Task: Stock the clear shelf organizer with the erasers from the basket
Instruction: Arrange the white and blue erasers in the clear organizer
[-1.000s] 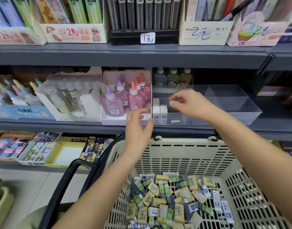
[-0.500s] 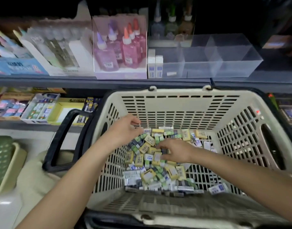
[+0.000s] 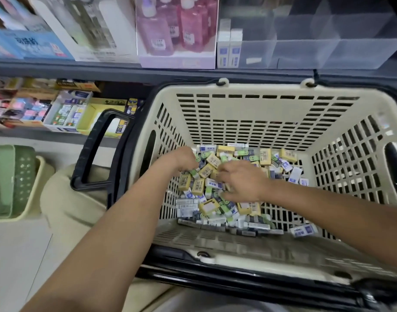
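Note:
A cream plastic basket (image 3: 260, 113) in front of me holds a heap of small erasers (image 3: 207, 171) in yellow, green and blue-white wrappers. Both my hands are down in that heap. My left hand (image 3: 181, 159) bends into the pile at its left side, and its fingers are hidden. My right hand (image 3: 242, 183) lies over the middle of the heap, its fingers curled around a few erasers. On the shelf above, the clear shelf organizer (image 3: 332, 50) has two blue-white erasers (image 3: 229, 50) standing upright in its left compartment, and a small white piece lies beside them.
A box of pink and purple glue bottles (image 3: 177, 34) stands left of the organizer, with more bottle boxes further left. The basket's black handle (image 3: 92, 158) hangs at its left. A green basket (image 3: 13, 183) sits low at the left. Stationery trays (image 3: 65, 113) fill the lower shelf.
Both hands came down from the shelf organizer into the basket. My view tilted down and moved closer. Since half a second ago the hands have dug deeper into the erasers.

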Available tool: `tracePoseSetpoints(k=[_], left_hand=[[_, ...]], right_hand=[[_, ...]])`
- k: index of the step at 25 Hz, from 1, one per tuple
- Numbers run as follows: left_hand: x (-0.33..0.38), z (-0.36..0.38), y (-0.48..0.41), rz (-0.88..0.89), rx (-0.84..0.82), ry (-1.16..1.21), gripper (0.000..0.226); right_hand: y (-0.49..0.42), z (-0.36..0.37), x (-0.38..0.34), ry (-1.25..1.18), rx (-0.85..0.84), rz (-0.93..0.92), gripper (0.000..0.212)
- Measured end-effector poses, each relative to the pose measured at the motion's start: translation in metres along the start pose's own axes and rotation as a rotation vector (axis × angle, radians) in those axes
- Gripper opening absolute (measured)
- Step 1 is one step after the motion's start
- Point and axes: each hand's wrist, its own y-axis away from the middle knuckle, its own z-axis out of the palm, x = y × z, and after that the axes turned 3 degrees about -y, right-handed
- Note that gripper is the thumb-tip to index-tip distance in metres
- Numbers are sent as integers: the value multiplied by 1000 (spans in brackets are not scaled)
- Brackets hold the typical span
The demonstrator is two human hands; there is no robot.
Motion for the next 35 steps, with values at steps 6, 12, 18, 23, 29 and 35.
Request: tracePoseSetpoints(k=[6,12,18,23,29,35], left_hand=[[-8,7,-7,69,102,213,29],[-12,31,-10,61,-178,-144,26],[-20,67,-5,252,-229,-480,79],[-28,73,-6,337,-167,-945,89],[-27,58,-15,351,-40,-610,44],[-8,60,-25,349,33,-100,12]], right_hand=[[-42,30,-65,-16,-83,-82,49],[11,26,-8,134,-119,-141,41],[55,6,27,95,-208,112,49],[55,4,29,-7,-225,202,43],[51,-5,38,-383,-97,353,27],[43,-16,33,-762,9,484,22]])
